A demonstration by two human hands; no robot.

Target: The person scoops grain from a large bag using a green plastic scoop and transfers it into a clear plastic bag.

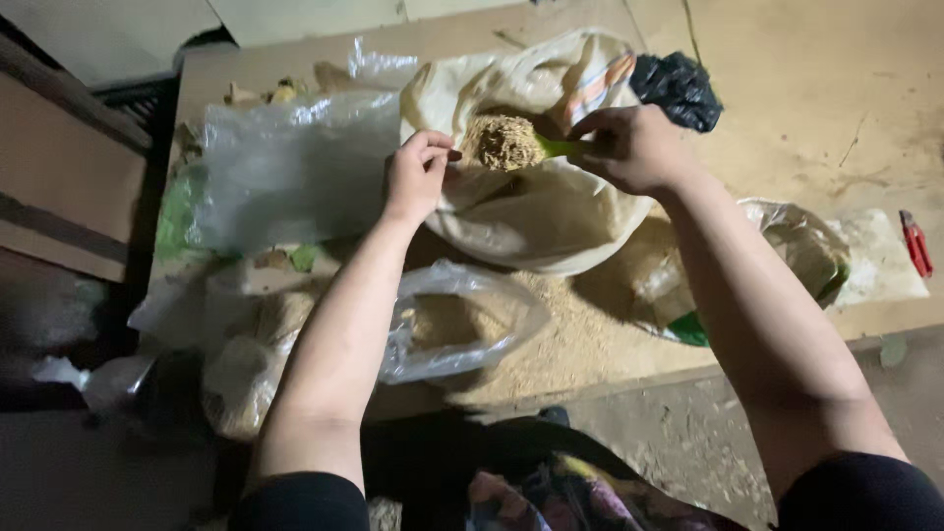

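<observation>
1. The right hand grips a green scoop heaped with grain over the open sack
2. The left hand pinches the sack's rim
3. The clear bag nearby is only partly filled; some grain is spilled on the board

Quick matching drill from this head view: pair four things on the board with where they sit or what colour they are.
Things:
1. scoop
2. black bag
3. red tool
4. clear bag

Descriptions:
A. far right of the board
B. heaped with tan grain, over the open sack
C. behind the right hand
D. below the left hand, partly filled

Pairs: 1-B, 2-C, 3-A, 4-D
</observation>
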